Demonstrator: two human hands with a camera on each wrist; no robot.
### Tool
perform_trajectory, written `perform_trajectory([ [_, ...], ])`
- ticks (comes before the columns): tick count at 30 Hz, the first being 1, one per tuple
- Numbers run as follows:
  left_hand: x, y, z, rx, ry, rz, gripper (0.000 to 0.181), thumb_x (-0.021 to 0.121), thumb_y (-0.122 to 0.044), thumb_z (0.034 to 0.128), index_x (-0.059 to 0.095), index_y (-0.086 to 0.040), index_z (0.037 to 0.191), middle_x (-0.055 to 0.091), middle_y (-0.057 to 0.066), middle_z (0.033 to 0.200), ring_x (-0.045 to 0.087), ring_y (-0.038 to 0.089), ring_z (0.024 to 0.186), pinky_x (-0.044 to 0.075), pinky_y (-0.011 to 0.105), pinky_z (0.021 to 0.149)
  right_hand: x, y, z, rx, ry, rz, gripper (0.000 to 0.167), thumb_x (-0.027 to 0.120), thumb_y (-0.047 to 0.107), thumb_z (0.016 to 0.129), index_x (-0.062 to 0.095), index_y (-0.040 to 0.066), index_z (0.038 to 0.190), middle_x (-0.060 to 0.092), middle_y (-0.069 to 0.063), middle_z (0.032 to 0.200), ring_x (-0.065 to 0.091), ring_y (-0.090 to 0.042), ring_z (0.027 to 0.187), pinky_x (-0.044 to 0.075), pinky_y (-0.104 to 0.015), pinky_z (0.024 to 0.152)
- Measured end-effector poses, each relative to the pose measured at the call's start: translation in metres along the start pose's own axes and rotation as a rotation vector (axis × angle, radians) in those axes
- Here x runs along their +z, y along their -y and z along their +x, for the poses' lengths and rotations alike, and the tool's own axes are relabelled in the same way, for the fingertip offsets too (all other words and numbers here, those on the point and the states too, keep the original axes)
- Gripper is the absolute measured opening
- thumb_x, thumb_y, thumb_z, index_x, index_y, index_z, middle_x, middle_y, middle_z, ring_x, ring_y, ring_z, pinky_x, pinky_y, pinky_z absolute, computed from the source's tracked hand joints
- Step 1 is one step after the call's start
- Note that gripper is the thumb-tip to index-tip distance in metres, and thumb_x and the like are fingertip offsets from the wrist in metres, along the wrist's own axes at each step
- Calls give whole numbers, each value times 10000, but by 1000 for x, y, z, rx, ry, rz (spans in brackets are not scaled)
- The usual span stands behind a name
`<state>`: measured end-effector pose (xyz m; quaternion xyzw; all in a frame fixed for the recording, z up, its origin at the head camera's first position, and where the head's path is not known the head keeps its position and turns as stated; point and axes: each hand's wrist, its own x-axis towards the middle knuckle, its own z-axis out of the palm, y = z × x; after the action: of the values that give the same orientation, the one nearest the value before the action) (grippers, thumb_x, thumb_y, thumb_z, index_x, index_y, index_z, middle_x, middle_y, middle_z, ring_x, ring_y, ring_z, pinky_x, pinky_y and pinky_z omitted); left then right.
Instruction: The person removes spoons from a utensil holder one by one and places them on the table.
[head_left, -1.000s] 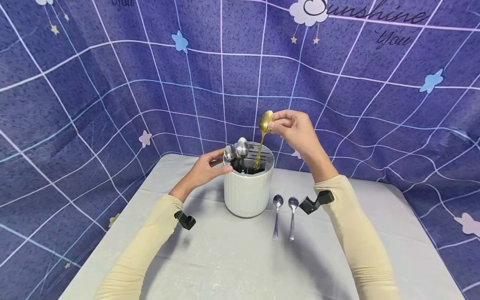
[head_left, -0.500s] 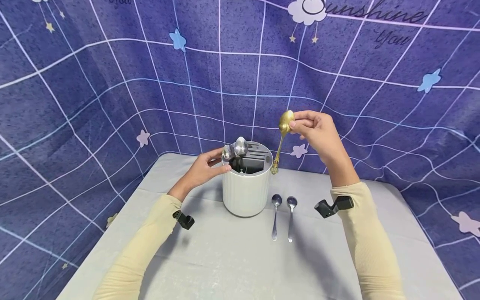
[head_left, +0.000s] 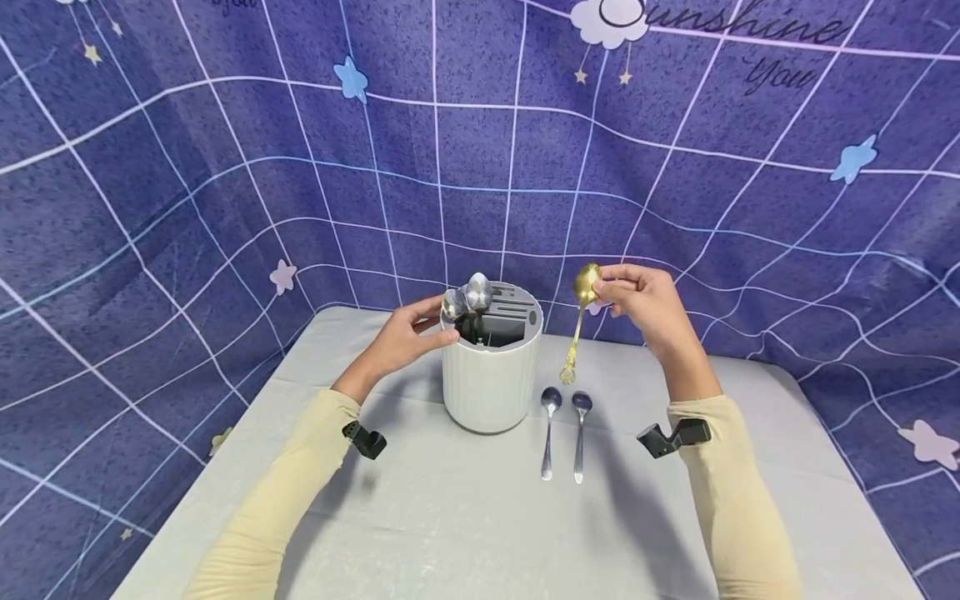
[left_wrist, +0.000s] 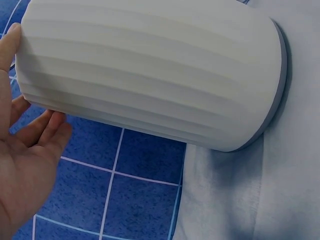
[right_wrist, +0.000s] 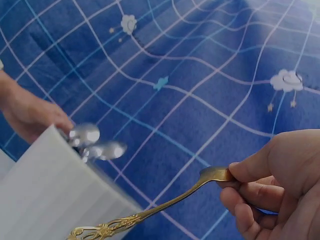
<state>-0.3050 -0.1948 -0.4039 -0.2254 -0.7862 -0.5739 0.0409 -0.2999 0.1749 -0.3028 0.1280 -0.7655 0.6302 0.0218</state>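
My right hand (head_left: pixel 651 307) pinches a gold spoon (head_left: pixel 587 285) by its bowl, the ornate handle hanging down to the right of the white ribbed holder (head_left: pixel 491 387). In the right wrist view the same gold spoon (right_wrist: pixel 175 200) slants down from the fingertips. My left hand (head_left: pixel 401 342) holds the holder's upper left rim, thumb in front and fingers behind; the left wrist view shows these fingers against the ribbed holder (left_wrist: pixel 150 70). Two silver spoons (head_left: pixel 478 293) stand bowl-up in the holder's left compartment. Two small spoons (head_left: pixel 547 433) (head_left: pixel 580 437) lie side by side right of the holder.
A pale cloth (head_left: pixel 450 533) covers the table. Behind and beside it hangs a purple-blue curtain (head_left: pixel 480 150) with grid lines, stars and clouds. The holder's top has slots and a round hole at its right side.
The gold spoon has come up out of the holder, moved right and then lowered beside it in my right hand. My left hand has stayed at the holder's rim.
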Motion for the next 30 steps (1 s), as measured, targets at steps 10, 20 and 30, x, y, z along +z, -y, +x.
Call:
perform_trajectory([
  [10,0,1,0,2,-2,-10,668,767,-117,918,478,-25,1513,583,203,1429,518,327,1365,370,488,1218,-16,-42,-5,90,14,-83,360,645,111,978,605,-116,1255,719,168,789,675,-39,771,536,-216,670],
  [20,-1,-2,1,3,-2,-15,665,758,-77,920,465,-2,1513,578,238,1419,512,363,1362,367,494,1219,-30,-80,-11,155,13,-109,403,659,121,981,590,-141,1279,720,173,821,690,-41,798,530,-214,668],
  [30,-1,-1,0,3,-4,-9,661,751,-82,921,468,-12,1514,595,228,1391,532,350,1338,370,466,1221,-33,-113,-19,228,23,-120,430,659,111,975,576,-150,1306,697,141,802,645,-27,755,527,-205,661],
])
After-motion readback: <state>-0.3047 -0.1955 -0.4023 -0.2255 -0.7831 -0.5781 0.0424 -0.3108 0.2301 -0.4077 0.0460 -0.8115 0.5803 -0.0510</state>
